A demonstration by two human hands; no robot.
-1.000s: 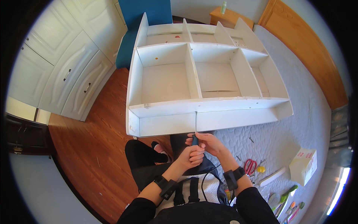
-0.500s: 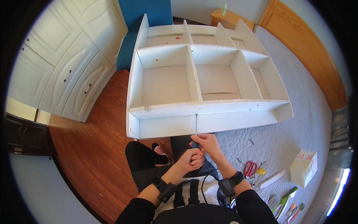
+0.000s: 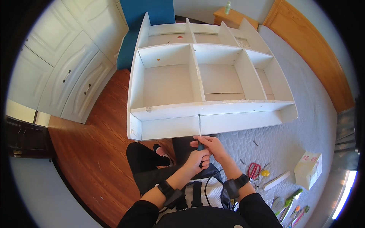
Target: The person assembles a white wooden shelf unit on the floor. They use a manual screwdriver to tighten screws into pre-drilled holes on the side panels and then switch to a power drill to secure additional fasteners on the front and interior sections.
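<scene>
A screwdriver (image 3: 200, 144) with a dark blue handle points away from me, its long metal shaft reaching a board of the white shelf unit (image 3: 171, 109). My left hand (image 3: 196, 160) is wrapped round the lower handle. Just above it, my right hand (image 3: 211, 146) grips the top of the handle with thumb and fingers, near the shaft. The tip meets the board's front face near its middle; the screw head there is too small to make out. The unit lies with its open compartments facing up, its near edge just beyond my hands.
On the quilted bed (image 3: 243, 146) at right lie red-handled scissors (image 3: 254, 170), a yellow round item (image 3: 265, 173), a white strip (image 3: 276, 181), a white box (image 3: 308, 170) and several small tools. A blue chair (image 3: 148, 13) stands behind the unit; white cabinets (image 3: 64, 57) line the left.
My fingers have shifted slightly on the screwdriver handle, with the left hand turned a little. The screwdriver's tip stays at the same spot on the board.
</scene>
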